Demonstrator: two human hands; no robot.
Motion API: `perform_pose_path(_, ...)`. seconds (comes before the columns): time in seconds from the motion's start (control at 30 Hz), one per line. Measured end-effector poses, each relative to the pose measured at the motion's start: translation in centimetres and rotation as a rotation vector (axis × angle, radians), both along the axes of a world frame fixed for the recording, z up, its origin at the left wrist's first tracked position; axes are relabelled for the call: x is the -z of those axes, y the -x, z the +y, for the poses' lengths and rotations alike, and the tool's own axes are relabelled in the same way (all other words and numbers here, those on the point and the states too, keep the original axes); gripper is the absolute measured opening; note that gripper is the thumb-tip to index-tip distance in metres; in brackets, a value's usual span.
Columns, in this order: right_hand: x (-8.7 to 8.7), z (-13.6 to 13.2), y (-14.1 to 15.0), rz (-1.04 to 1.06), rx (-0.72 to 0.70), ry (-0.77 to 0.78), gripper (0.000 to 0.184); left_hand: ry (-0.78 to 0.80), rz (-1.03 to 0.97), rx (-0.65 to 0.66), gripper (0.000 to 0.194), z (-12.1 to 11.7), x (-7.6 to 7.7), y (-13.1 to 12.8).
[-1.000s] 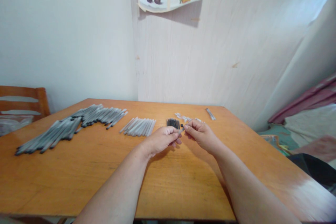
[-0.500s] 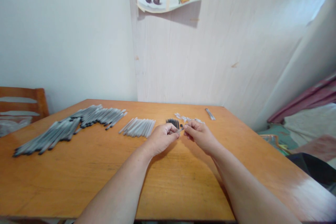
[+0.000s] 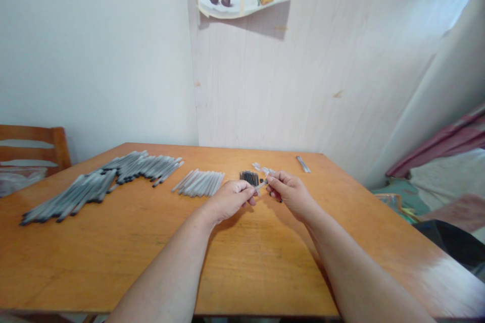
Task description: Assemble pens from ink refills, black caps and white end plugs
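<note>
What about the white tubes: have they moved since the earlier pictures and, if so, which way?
No, they have not shifted either way: against the table, the white tubes lie in the same spot.

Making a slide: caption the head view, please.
Two hands hold a slim pale piece above a wooden table, near pale tubes.

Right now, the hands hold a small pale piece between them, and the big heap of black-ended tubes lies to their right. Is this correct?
The side is wrong: the head view shows the heap to the left, not right. The left hand and right hand do hold the pale piece.
</note>
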State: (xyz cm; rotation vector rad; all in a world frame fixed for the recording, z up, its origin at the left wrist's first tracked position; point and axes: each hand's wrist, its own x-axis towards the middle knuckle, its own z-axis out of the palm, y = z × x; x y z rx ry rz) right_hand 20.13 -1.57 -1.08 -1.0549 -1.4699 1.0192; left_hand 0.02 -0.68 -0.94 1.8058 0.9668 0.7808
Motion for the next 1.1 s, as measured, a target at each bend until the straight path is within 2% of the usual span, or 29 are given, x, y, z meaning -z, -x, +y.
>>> perform_pose_path(0.37, 0.5, 0.2, -0.1, 0.030, -0.009, 0.001, 0.034, -0.188, 0.073, -0.118, 0.023, 0.1, 0.1, -0.3)
perform_pose_path(0.73, 0.0, 0.0, 0.2, 0.048, 0.008, 0.014, 0.035, -0.341, 0.121, -0.162, 0.023, 0.4, 1.0, -0.3)
perform_pose_path(0.93, 0.3, 0.2, 0.2, 0.041, 0.014, 0.010, 0.034, -0.325, 0.097, -0.163, 0.023, 0.6, 1.2, -0.4)
perform_pose_path(1.1, 0.5, 0.4, 0.0, 0.067, 0.034, 0.032, 0.034, -0.201, 0.020, -0.121, 0.024, 0.5, 0.8, -0.5)
